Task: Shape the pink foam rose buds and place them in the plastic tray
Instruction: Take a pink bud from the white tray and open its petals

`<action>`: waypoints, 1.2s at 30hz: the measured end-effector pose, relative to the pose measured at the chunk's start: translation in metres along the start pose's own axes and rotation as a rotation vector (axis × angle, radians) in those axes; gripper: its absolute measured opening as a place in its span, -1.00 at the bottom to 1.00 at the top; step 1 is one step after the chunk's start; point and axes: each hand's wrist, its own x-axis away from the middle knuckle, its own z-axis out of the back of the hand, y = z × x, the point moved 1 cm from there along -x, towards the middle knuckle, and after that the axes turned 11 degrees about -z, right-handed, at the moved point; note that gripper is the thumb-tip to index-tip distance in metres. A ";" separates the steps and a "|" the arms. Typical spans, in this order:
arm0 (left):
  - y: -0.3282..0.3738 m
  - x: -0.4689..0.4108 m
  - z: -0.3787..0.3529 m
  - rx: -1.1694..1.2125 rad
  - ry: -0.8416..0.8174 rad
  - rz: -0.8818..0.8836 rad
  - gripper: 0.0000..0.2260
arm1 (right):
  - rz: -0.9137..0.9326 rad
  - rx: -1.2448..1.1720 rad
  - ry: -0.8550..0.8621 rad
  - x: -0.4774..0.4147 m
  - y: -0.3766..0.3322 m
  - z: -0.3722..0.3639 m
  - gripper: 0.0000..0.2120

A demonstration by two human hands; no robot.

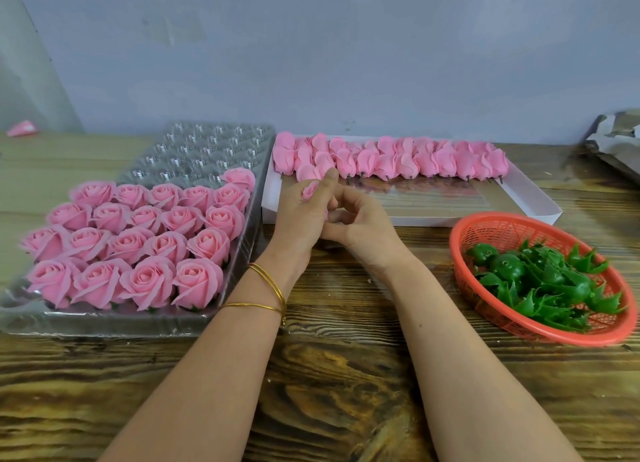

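Observation:
My left hand [300, 215] holds a pink foam rose bud [310, 189], mostly hidden inside its curled fingers. My right hand [358, 224] meets it from the right, its fingers curled against the bud's lower part. Both hands hover over the table between the two trays. On the left lies the clear plastic tray [194, 150], whose near rows hold several opened pink roses [149, 240]. Beyond the hands, a row of closed pink buds [398, 160] lies in a white cardboard tray [519, 191].
A red plastic basket [491, 229] of green plastic calyxes [543, 281] sits at the right on the wooden table [339, 375]. Grey crumpled paper [616, 139] lies at the far right. A pink scrap [22, 129] lies far left by the wall.

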 end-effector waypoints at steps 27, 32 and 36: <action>-0.008 -0.003 0.002 -0.033 -0.015 -0.047 -0.55 | -0.010 -0.014 -0.024 0.001 0.000 0.002 -0.72; -0.010 -0.004 -0.001 -0.016 0.011 -0.033 -0.59 | 0.036 0.031 0.045 -0.004 0.003 0.000 -0.72; -0.006 -0.001 -0.001 0.006 -0.008 -0.073 -0.66 | 0.043 0.049 0.045 -0.004 0.004 0.001 -0.78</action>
